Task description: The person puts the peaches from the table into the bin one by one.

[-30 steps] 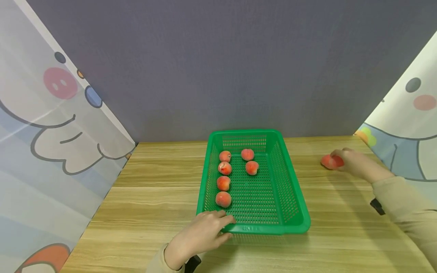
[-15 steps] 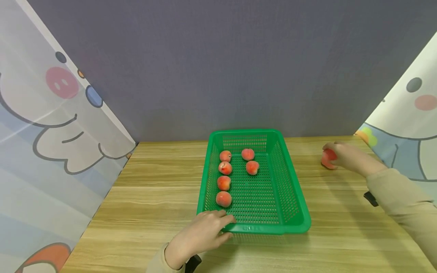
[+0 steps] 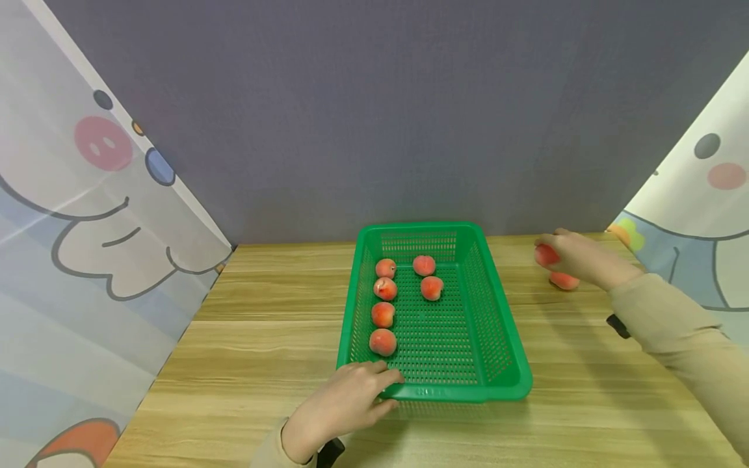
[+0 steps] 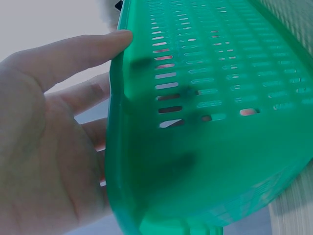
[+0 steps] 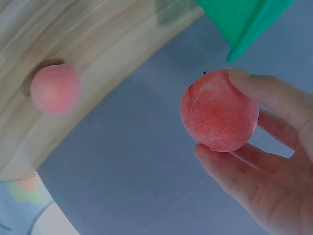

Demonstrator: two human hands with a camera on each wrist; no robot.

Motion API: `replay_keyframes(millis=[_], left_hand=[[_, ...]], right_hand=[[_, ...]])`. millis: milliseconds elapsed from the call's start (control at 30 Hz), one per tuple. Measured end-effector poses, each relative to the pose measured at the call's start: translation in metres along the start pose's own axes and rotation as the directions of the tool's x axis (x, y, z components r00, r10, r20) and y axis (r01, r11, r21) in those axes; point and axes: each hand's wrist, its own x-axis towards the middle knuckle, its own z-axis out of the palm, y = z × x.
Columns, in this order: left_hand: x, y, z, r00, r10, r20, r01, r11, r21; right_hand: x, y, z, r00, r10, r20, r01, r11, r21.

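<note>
My right hand (image 3: 576, 255) pinches a peach (image 5: 220, 110) between thumb and fingers, raised above the right side of the table. Just below it, a second peach (image 3: 564, 281) lies on the wood and appears at left in the right wrist view. At the near left corner of a green plastic basket (image 3: 515, 390), my left hand (image 3: 348, 398) grips the rim, with the thumb on one side and the fingers on the other. Inside the basket, several peaches (image 3: 383, 314) form a column along the left wall. Beside them, two more peaches (image 3: 432, 288) sit in a second column.
The wooden table (image 3: 263, 325) extends on both sides of the basket. A grey panel (image 3: 374, 117) rises behind it, and cartoon-printed curtains (image 3: 140, 240) stand along the left and right.
My right hand has lifted one peach off the table and moved slightly left and away, uncovering the other peach beneath. The left hand and the basket have stayed put.
</note>
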Motion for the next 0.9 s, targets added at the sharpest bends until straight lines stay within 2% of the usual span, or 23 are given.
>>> replay_keyframes(millis=[300,500,900], left_hand=[[0.000,0.000,0.000,1.000,-0.007,0.014,0.007,1.000,-0.007],[0.000,0.000,0.000,1.000,-0.005,0.012,0.005,1.000,-0.006],[0.000,-0.001,0.001,1.000,0.007,-0.007,-0.007,1.000,0.005]], right_hand=[[0.019,-0.017,-0.005,0.996,-0.064,-0.068,0.062,0.998,-0.031],[0.028,-0.028,-0.007,0.996,-0.075,-0.057,0.074,0.997,-0.028],[0.048,-0.053,-0.007,0.984,-0.160,-0.077,0.155,0.985,-0.076]])
